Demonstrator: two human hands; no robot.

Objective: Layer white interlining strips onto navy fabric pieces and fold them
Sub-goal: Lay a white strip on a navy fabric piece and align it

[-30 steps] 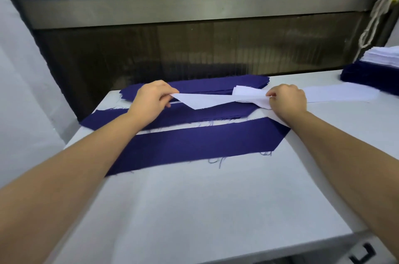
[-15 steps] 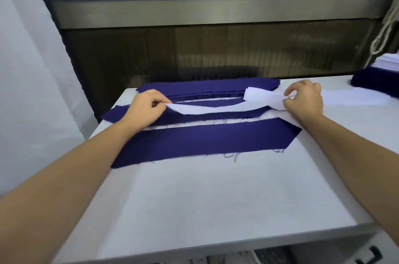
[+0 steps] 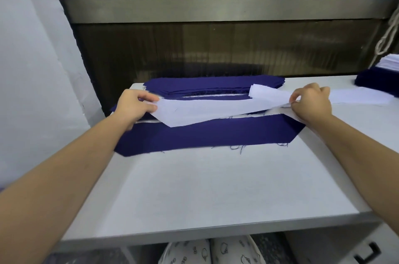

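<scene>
Both arms stretched forward and apart, my left forearm (image 3: 64, 166) and right forearm (image 3: 356, 155) bare, my left hand (image 3: 133, 106) pinches one end of the white interlining strip (image 3: 216, 109) between thumb and fingers while my right hand (image 3: 311, 102), knuckles up, pinches the other.

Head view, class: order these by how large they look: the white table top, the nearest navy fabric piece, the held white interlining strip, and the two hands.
1. table top
2. nearest navy fabric piece
3. white interlining strip
4. left hand and right hand: these look alike, so not ranked.
</scene>
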